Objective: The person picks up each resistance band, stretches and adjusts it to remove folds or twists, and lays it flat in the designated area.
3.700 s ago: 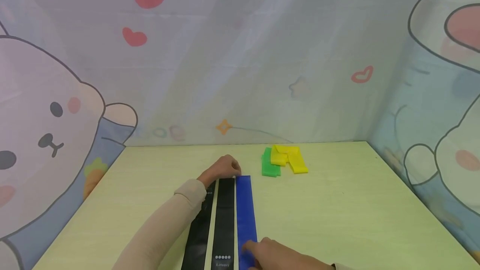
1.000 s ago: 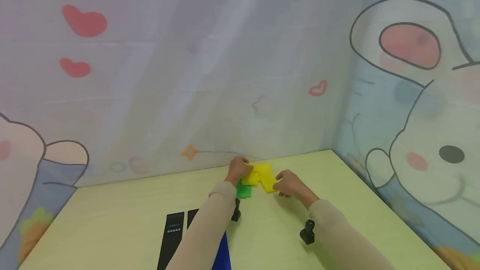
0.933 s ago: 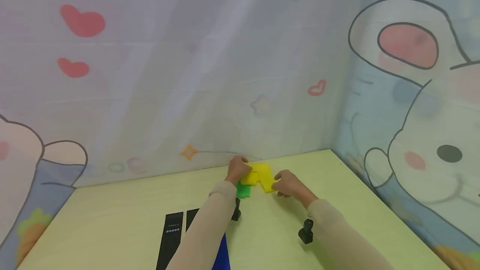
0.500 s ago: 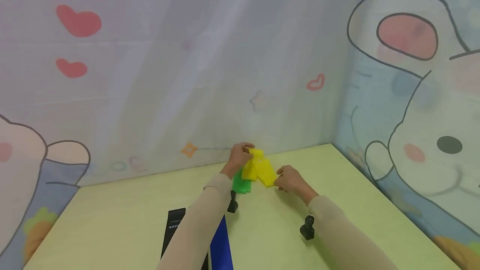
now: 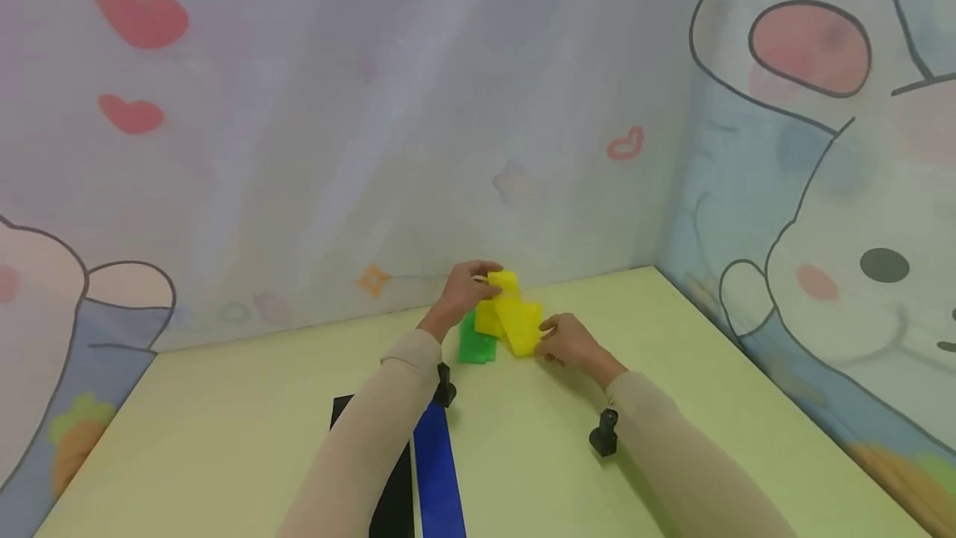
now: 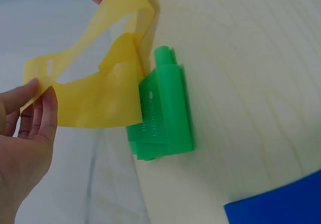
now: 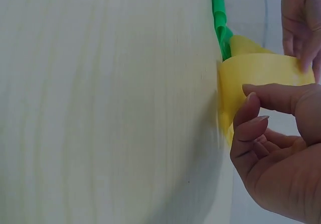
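Observation:
In the head view, my left hand pinches one end of a yellow resistance band at the table's back edge. The left wrist view shows the band raised there in a loose loop, thumb and fingers at its end. My right hand is at the band's right side. In the right wrist view, its fingers are loosely bent, with thumb and index tips close together in front of the yellow loop. A folded green resistance band with printed text lies on the table beside the yellow one.
A blue band and black band lie flat at the front, partly under my left sleeve. A printed cloth backdrop rises behind the table. Black wrist devices hang from both wrists.
Both hands have left the blue and black bands and reached the yellow one. My left hand has lifted its end up and back, off the green band; the right hand has stayed beside it.

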A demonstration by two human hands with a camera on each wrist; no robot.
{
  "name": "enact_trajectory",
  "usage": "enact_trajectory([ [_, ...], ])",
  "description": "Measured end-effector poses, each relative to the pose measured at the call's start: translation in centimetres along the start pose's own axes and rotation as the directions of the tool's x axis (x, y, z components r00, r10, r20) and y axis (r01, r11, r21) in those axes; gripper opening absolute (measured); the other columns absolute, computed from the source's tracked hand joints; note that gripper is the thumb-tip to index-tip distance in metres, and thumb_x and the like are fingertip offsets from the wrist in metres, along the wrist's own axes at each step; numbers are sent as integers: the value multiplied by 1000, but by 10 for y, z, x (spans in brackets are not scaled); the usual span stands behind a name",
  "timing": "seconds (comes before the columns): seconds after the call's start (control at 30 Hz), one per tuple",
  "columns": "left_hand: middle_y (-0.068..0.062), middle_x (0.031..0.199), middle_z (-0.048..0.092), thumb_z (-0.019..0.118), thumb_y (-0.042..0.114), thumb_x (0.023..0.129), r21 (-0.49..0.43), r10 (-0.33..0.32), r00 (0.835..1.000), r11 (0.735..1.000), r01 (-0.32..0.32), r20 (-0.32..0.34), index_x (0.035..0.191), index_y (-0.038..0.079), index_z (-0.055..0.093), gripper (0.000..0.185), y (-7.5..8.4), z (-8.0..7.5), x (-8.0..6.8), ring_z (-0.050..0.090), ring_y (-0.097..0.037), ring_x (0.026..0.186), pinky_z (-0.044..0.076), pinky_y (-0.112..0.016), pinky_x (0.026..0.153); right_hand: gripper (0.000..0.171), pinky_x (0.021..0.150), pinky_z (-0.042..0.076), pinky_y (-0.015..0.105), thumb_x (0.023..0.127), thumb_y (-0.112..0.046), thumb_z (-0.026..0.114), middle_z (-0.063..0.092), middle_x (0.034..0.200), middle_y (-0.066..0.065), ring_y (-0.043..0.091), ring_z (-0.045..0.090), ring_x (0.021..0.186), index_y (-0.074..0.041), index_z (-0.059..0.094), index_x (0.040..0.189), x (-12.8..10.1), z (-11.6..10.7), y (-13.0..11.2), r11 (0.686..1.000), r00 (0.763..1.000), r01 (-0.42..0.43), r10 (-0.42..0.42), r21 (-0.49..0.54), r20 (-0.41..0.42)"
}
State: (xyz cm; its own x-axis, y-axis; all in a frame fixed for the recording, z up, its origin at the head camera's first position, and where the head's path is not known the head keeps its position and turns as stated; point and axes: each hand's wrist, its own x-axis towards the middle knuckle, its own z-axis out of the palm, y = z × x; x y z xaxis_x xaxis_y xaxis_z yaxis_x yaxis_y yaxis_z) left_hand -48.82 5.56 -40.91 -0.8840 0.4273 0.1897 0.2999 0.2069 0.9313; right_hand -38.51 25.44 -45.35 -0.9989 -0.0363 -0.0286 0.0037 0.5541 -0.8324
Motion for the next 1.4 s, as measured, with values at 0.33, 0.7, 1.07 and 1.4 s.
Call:
enact_trajectory([
  [0.33, -12, 119, 67, 69, 19, 97, -124, 124, 991, 984, -130, -59, 118, 3, 72, 27, 42, -13, 0, 64, -26, 104, 55, -33, 90, 33, 49, 32, 27, 91, -10, 70, 45, 55, 3, 14, 37, 48, -5, 53, 63, -3, -9, -8, 995, 994, 101, -101, -2, 48],
  [0.7, -14, 120, 62, 68, 5, 95, -163, 155, 988, 974, -157, -20, 124, 3, 68, 29, 67, -16, -8, 66, -27, 106, 56, -36, 88, 12, 57, 47, 28, 90, -13, 71, 65, 77, 8, 21, 59, 66, -1, 71, 91, -6, -8, -10, 996, 993, 91, -90, -12, 77],
  [1.07, -14, 121, 63, 68, 3, 94, -193, 266, 964, 947, -255, 31, 128, -2, 64, 34, 98, -23, -23, 67, -27, 102, 54, -38, 91, 31, 60, 49, 32, 92, -22, 72, 68, 98, 8, 23, 60, 74, -3, 69, 116, -16, 4, -12, 982, 968, 174, -184, 72, 170],
  [1.4, -13, 119, 65, 68, 8, 96, -180, 345, 939, 924, -339, 3, 126, 1, 66, 31, 122, -28, -32, 68, -26, 100, 55, -36, 88, 32, 82, 53, 44, 89, -20, 74, 64, 126, 15, 31, 63, 99, -5, 74, 117, -18, 8, -10, 962, 967, 253, -250, -98, 47],
])
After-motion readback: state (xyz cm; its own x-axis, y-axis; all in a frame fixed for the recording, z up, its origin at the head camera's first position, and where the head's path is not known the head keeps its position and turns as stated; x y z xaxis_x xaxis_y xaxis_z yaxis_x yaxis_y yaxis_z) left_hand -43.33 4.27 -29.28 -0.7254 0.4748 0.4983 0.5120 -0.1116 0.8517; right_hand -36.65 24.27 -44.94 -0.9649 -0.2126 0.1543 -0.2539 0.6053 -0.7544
